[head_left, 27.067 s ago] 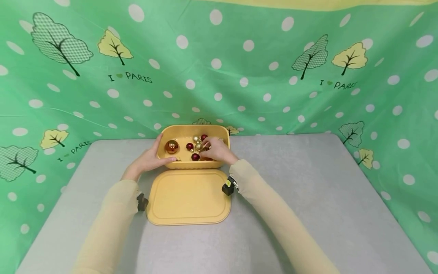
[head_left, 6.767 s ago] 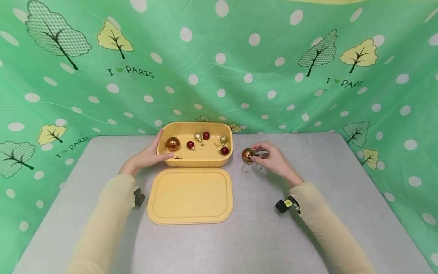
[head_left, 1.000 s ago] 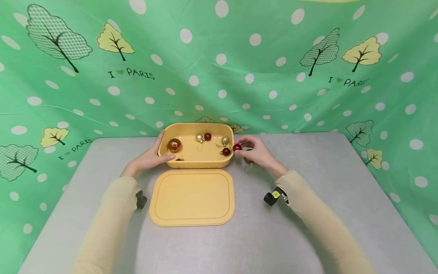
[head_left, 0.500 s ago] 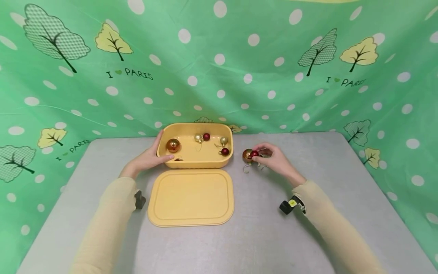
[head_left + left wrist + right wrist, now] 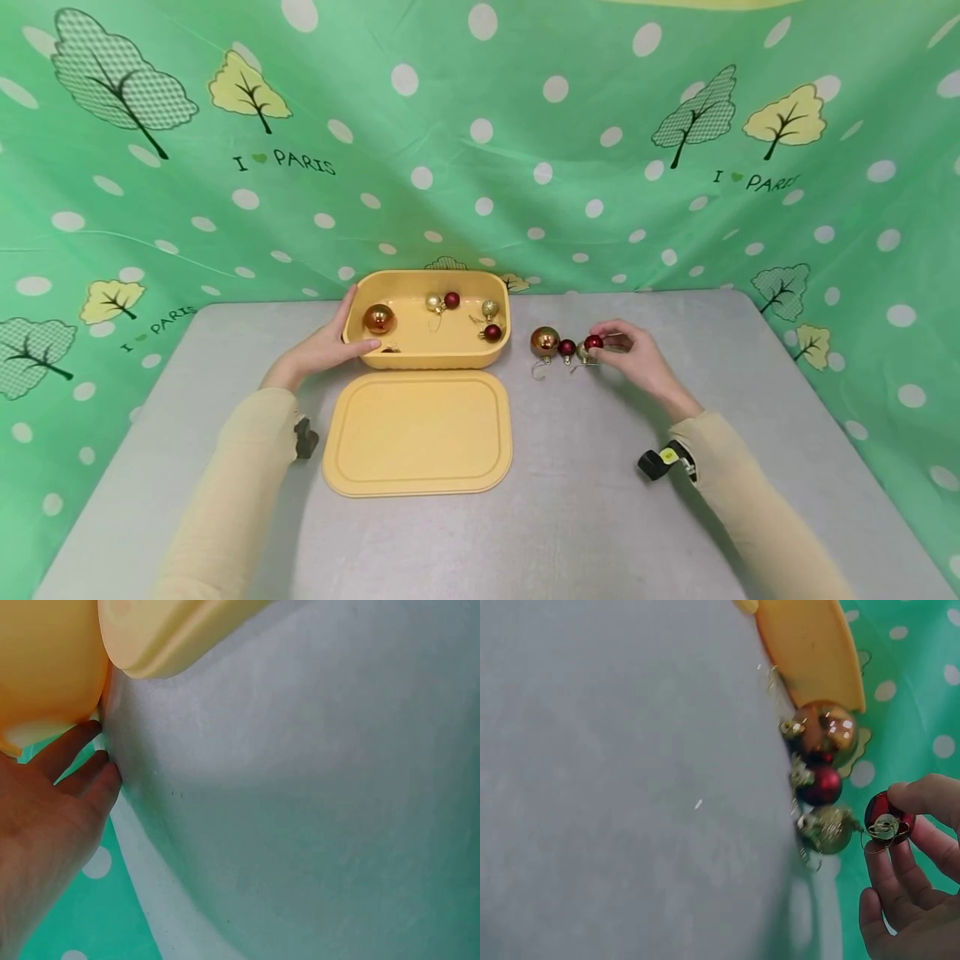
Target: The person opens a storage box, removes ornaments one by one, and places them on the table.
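My right hand (image 5: 637,360) pinches a small dark-red Christmas bauble (image 5: 876,814) between thumb and fingers, its gold cap and loop showing in the right wrist view. It is at the right end of a row on the table: a large copper-gold bauble (image 5: 545,340), a small red bauble (image 5: 567,347) and a small gold bauble (image 5: 829,829). My left hand (image 5: 321,352) holds the left end of a yellow box (image 5: 427,361), thumb over the front rim, fingers along the outer side. Inside lie another copper-gold bauble (image 5: 379,318) and several small red and gold ones.
The flat yellow lid (image 5: 417,433) lies on the grey table (image 5: 570,500) just in front of the box. A green polka-dot cloth (image 5: 480,183) hangs behind the table and at both sides.
Over the last second my right hand carries the red bauble from the box's right edge to the row's right end. Across the earlier frames, baubles have moved from box to table. My left hand stays put.
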{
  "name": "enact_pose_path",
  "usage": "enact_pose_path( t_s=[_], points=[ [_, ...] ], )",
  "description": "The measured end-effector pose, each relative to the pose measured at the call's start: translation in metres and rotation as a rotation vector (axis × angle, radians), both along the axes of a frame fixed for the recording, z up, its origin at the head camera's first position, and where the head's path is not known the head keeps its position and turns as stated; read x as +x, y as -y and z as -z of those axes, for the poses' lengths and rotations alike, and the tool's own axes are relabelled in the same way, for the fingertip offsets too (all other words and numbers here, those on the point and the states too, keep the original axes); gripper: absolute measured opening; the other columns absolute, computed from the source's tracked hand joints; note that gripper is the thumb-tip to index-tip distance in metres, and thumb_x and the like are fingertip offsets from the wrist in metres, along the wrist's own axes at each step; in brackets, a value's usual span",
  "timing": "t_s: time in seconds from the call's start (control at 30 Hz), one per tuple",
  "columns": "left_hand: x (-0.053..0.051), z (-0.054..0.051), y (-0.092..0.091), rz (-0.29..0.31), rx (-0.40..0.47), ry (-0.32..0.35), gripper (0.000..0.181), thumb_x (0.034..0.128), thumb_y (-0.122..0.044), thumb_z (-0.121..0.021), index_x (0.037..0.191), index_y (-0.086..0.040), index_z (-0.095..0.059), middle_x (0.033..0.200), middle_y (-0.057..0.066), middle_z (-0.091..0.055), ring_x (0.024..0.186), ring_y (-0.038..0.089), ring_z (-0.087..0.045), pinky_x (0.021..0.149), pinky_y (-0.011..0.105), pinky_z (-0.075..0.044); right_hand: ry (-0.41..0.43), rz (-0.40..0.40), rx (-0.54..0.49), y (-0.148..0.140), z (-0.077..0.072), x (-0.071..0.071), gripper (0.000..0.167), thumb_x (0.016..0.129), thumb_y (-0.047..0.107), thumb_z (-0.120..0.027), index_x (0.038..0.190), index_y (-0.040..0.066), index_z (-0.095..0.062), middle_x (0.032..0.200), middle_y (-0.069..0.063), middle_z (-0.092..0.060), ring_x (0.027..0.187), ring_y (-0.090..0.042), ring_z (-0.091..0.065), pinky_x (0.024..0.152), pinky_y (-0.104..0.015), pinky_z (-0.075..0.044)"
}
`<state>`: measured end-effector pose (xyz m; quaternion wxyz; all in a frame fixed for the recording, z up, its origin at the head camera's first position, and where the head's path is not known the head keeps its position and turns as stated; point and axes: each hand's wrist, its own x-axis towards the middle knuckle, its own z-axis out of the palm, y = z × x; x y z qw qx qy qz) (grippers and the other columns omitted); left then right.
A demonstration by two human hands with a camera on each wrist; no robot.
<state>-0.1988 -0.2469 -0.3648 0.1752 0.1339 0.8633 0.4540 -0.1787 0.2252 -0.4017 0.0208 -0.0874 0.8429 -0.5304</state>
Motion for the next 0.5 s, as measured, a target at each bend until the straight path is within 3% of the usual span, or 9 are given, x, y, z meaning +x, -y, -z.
enact_pose_path(
  t_s=[0.1,0.23,0.47,0.5],
  points=[
    [-0.006,0.007,0.003,-0.003,0.007,0.003,0.103,0.0912,-0.017,-0.064,0.151,-0.005,0.019,0.155,0.029,0.013,0.14,0.05,0.001,0.11,0.062,-0.006,0.001,0.022,0.03,-0.006,0.003,0.0,0.034,0.087,0.0,-0.069,0.117,-0.009,-0.059,0.115,-0.026,-0.059,0.107,-0.037,-0.057,0.09,-0.026,-0.046],
    [-0.018,0.029,0.012,-0.003,0.001,-0.02,0.106,0.0911,-0.022,-0.066,0.152,-0.012,0.02,0.157,0.024,0.014,0.141,0.046,0.002,0.111,0.061,-0.006,0.008,0.058,0.064,-0.013,0.009,0.0,0.033,0.087,0.001,-0.069,0.117,-0.008,-0.059,0.113,-0.025,-0.059,0.105,-0.036,-0.058,0.083,-0.018,-0.045],
    [-0.017,0.03,0.013,-0.006,-0.019,-0.033,0.105,0.0915,-0.024,-0.065,0.152,-0.014,0.02,0.157,0.024,0.012,0.141,0.048,-0.001,0.111,0.061,-0.008,0.005,0.09,0.057,-0.021,0.012,0.0,0.033,0.088,0.003,-0.069,0.118,-0.008,-0.059,0.115,-0.026,-0.059,0.103,-0.031,-0.058,0.078,-0.014,-0.046],
    [-0.019,0.035,0.014,-0.007,-0.02,-0.04,0.106,0.0914,-0.026,-0.066,0.152,-0.016,0.02,0.157,0.023,0.012,0.141,0.047,-0.001,0.111,0.06,-0.009,0.001,0.094,0.057,-0.022,0.012,0.0,0.033,0.088,0.003,-0.069,0.117,-0.008,-0.059,0.115,-0.026,-0.059,0.102,-0.029,-0.058,0.077,-0.014,-0.046]
  ],
)
